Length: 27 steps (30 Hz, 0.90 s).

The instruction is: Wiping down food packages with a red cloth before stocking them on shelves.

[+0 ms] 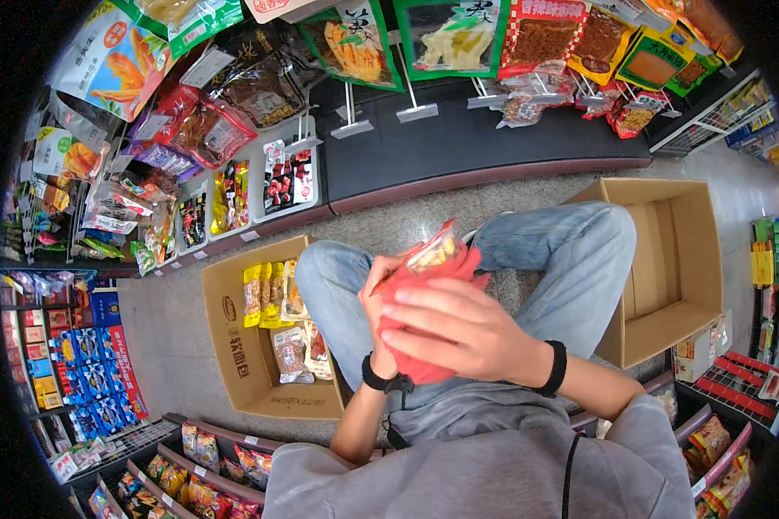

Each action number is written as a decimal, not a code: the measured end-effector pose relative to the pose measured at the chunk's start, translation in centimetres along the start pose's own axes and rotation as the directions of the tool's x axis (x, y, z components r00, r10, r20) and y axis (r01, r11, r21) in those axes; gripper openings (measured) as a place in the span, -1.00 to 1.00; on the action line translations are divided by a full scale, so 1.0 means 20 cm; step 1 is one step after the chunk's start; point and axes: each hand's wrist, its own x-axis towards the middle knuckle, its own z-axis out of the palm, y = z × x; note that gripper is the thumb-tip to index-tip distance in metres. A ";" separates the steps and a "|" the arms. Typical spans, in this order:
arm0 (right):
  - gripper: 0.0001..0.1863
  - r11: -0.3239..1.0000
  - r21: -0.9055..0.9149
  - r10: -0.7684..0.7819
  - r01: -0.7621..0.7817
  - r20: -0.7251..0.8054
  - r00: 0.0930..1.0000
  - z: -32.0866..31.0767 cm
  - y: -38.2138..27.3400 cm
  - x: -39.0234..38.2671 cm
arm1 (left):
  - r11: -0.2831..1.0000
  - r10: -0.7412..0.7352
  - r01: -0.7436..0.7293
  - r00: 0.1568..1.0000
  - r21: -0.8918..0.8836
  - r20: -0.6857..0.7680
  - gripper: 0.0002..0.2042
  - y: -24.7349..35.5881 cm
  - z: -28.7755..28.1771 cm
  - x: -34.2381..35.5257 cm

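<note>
Above my lap, my left hand [381,290] grips a snack packet [435,251] with a red edge and pale yellow contents showing through clear film. A red cloth [420,368] is wrapped around the lower part of that packet. My right hand [459,327] presses the cloth against it, fingers laid across the front and closed over the fabric. The cloth and my fingers hide most of the packet.
Left of my knee stands an open cardboard box [223,346] with several snack packets [271,294]. Another cardboard box [649,333] is at the right. Ahead runs a black shelf [485,143] under hanging bags [454,39]. Snack bins [208,493] lie close behind me.
</note>
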 end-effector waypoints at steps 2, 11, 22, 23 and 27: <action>-0.62 0.998 -0.033 -0.059 0.061 0.060 0.996 0.03 -0.02 -0.01 | 0.997 0.070 -0.070 0.997 0.025 0.016 -0.82 -0.01 0.01 0.00; -0.65 0.968 -0.221 -0.127 0.116 -0.033 0.991 -0.06 0.10 -0.04 | 0.997 0.040 -0.041 0.999 0.067 0.017 -0.72 0.05 0.01 0.01; -0.36 0.713 0.468 0.658 -0.523 -0.187 0.729 0.10 0.14 -0.19 | 0.963 -0.181 0.166 0.982 -0.214 -0.052 -0.59 0.02 0.04 -0.02; -0.34 0.749 0.436 0.631 -0.499 -0.237 0.739 0.15 0.15 -0.21 | 0.959 -0.197 0.180 0.979 -0.218 -0.056 -0.58 -0.01 0.04 -0.02; -0.33 0.725 0.418 0.663 -0.547 -0.206 0.720 0.19 0.19 -0.26 | 0.917 -0.285 0.255 0.957 -0.306 -0.056 -0.56 -0.03 0.04 0.00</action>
